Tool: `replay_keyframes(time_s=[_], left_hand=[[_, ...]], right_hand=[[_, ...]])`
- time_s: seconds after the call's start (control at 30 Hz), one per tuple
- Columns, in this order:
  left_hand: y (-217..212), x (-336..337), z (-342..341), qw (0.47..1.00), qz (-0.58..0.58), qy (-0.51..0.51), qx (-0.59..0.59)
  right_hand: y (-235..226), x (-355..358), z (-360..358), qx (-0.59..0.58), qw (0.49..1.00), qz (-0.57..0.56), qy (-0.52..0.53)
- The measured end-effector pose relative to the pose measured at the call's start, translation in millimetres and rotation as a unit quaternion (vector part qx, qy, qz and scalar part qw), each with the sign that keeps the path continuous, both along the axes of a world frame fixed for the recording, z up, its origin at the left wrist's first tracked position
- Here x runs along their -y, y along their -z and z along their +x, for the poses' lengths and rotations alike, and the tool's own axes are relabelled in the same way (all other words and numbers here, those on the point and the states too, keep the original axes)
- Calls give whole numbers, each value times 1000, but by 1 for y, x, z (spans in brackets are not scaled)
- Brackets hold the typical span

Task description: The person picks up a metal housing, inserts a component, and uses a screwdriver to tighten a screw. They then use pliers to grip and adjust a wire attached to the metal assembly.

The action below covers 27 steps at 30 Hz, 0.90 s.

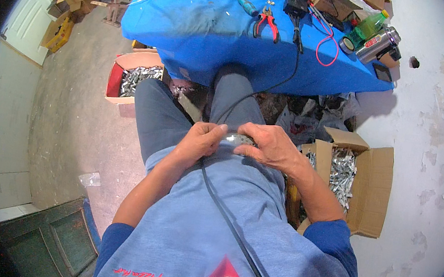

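In front of my waist, a small shiny metal piece (239,138) lies between my two hands; its exact kind cannot be made out. My right hand (271,145) grips it with bent fingers and thumb, hiding its right end. On the other side, my left hand (201,140) is closed with its thumb against the piece's left end. A black cable (270,88) comes down from the blue-covered table (207,18) over my knee towards my hands. Another dark cable (225,214) runs down across my shirt from beneath the left hand.
On the table lie red-handled pliers (267,25), screwdrivers (247,6), a black adapter (295,5), a green bottle (370,27) and a steel flask (379,45). Open cartons of metal parts stand at my left (113,81) and right (377,184), the right one beside a wall (425,160).
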<state>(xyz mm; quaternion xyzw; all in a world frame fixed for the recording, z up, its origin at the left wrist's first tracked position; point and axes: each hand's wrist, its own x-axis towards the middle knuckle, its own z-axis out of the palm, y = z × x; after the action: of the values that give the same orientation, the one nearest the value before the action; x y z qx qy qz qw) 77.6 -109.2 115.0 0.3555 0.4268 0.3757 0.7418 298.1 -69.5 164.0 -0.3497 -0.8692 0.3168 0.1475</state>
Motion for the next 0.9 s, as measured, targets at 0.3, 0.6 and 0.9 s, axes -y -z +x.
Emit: replay_keyframes(time_s=[0.3, 0.6, 0.9], left_hand=[[-2, 1, 1, 996, 29, -28, -85], [11, -7, -1, 973, 95, -80, -194], [8, -12, 6, 963, 128, -67, -227]], right_hand=[[9, 15, -9, -27, 999, 23, 41], [40, 35, -35, -106, 968, -93, 208], [73, 40, -36, -250, 907, -214, 263]])
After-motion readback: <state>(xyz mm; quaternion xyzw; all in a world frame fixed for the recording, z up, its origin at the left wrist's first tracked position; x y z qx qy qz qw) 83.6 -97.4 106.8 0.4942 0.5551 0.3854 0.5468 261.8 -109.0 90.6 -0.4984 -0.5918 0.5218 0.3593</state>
